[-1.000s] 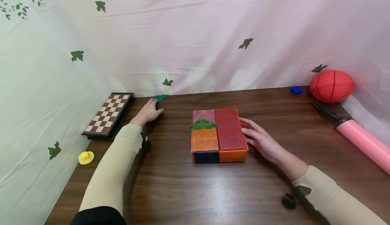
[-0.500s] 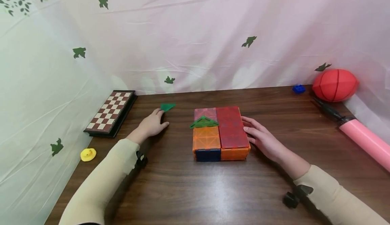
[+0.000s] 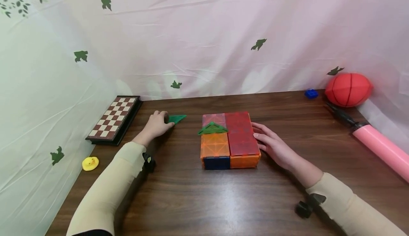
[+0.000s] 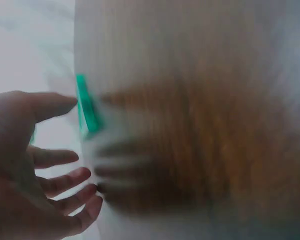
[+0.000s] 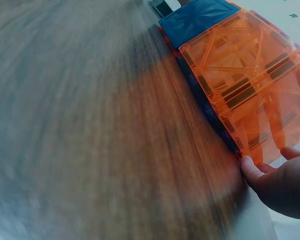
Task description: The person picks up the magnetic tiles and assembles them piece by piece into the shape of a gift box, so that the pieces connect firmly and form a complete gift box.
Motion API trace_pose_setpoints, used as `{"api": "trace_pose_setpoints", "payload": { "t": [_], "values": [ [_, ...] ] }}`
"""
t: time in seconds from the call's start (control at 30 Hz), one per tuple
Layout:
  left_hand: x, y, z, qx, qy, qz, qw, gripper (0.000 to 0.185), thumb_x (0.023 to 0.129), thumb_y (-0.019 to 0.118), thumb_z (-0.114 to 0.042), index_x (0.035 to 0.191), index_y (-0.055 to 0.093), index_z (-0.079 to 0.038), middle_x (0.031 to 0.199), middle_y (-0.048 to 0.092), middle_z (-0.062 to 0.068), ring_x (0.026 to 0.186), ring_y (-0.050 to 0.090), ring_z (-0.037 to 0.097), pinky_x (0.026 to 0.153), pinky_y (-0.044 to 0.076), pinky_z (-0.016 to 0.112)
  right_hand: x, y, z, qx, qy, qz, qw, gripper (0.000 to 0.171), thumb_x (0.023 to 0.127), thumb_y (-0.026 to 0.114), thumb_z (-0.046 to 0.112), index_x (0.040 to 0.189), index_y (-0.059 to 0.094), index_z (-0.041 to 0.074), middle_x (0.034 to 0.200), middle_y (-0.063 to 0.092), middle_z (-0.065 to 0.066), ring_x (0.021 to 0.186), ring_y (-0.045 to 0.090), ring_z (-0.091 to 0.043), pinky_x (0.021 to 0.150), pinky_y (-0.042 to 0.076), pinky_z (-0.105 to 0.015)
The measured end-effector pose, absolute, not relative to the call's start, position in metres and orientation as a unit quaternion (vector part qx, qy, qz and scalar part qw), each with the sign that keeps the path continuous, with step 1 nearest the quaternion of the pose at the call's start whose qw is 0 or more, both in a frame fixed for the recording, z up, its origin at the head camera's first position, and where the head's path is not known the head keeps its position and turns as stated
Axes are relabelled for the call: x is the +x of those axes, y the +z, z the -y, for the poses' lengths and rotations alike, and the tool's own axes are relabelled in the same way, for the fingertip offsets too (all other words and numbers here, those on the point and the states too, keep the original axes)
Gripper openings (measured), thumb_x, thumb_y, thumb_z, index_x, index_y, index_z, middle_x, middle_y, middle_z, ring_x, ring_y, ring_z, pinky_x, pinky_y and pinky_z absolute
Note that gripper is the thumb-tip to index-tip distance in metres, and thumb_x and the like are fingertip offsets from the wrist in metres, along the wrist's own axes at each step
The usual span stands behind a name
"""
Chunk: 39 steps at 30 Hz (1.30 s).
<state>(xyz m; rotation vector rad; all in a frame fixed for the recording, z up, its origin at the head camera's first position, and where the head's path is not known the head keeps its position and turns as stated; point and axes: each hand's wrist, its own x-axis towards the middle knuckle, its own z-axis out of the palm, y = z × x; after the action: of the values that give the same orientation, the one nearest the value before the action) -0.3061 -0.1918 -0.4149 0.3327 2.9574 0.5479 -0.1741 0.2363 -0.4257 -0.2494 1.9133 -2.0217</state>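
Head view shows the left hand (image 3: pixel 156 124) on the desk (image 3: pixel 198 200), its fingers (image 3: pixel 164 117) curled onto the near end of a green triangle (image 3: pixel 176 118) that points away from them toward the block. In the left wrist view the picture is blurred; the triangle (image 4: pixel 86 107) sits at the thumb tip, and the other fingers (image 4: pixel 65 180) look loosely spread below it, so how firm the hold is I cannot tell. The right hand (image 3: pixel 274 147) lies flat with straight fingers (image 3: pixel 260 136) against the right side of the block (image 3: pixel 230 140), a low box of red, orange and blue tiles. A second triangle (image 3: pixel 212 129) lies on top of the block, just left of those fingers. The right wrist view shows fingertips (image 5: pixel 252 167) touching the orange wall (image 5: pixel 250 85). Left of the left hand lies a chessboard (image 3: pixel 115 119); nearer the sleeve, a yellow duck (image 3: pixel 90 163). Well right of the right hand lie a red ball (image 3: pixel 348 89), a blue brick (image 3: pixel 311 93) and a pink pump (image 3: pixel 380 147).
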Motion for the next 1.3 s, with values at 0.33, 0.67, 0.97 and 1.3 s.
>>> {"api": "trace_pose_setpoints", "payload": {
  "t": [0.33,0.67,0.97,1.3],
  "values": [
    [-0.319,-0.421,0.197,0.125,0.205,-0.969,0.059,0.062,0.095,0.072,-0.036,0.139,0.057,0.004,0.137,0.048,0.029,0.127,0.040,0.046,0.107,0.031,0.057,-0.175,-0.426,-0.235,-0.084,-0.711,-0.676,0.175,0.059,0.111,0.040,0.027,0.163,0.019,0.010,0.164,0.023,-0.017,0.130,0.049,-0.014,0.100,0.047,-0.025],
    [-0.309,-0.419,0.184,0.108,0.299,-0.948,0.013,0.042,0.092,0.077,-0.011,0.125,0.053,0.000,0.113,0.062,0.020,0.100,0.059,0.035,0.088,0.049,0.050,-0.174,-0.426,-0.235,-0.083,-0.715,-0.674,0.170,0.059,0.110,0.041,0.026,0.162,0.019,0.008,0.163,0.023,-0.019,0.127,0.051,-0.011,0.099,0.048,-0.024],
    [-0.300,-0.404,0.172,0.076,0.378,-0.923,0.011,0.019,0.097,0.069,-0.006,0.114,0.064,0.000,0.109,0.069,0.017,0.102,0.064,0.030,0.088,0.052,0.043,-0.174,-0.426,-0.234,-0.086,-0.713,-0.675,0.169,0.059,0.110,0.041,0.026,0.162,0.019,0.007,0.163,0.023,-0.019,0.127,0.051,-0.011,0.099,0.048,-0.024],
    [-0.299,-0.357,0.150,0.164,0.372,-0.914,0.010,0.013,0.099,0.068,-0.016,0.104,0.064,-0.005,0.100,0.071,0.011,0.093,0.066,0.025,0.081,0.052,0.040,-0.174,-0.427,-0.235,-0.089,-0.712,-0.675,0.170,0.059,0.110,0.041,0.026,0.162,0.019,0.008,0.163,0.023,-0.019,0.127,0.051,-0.011,0.099,0.047,-0.024]
  ]
}}
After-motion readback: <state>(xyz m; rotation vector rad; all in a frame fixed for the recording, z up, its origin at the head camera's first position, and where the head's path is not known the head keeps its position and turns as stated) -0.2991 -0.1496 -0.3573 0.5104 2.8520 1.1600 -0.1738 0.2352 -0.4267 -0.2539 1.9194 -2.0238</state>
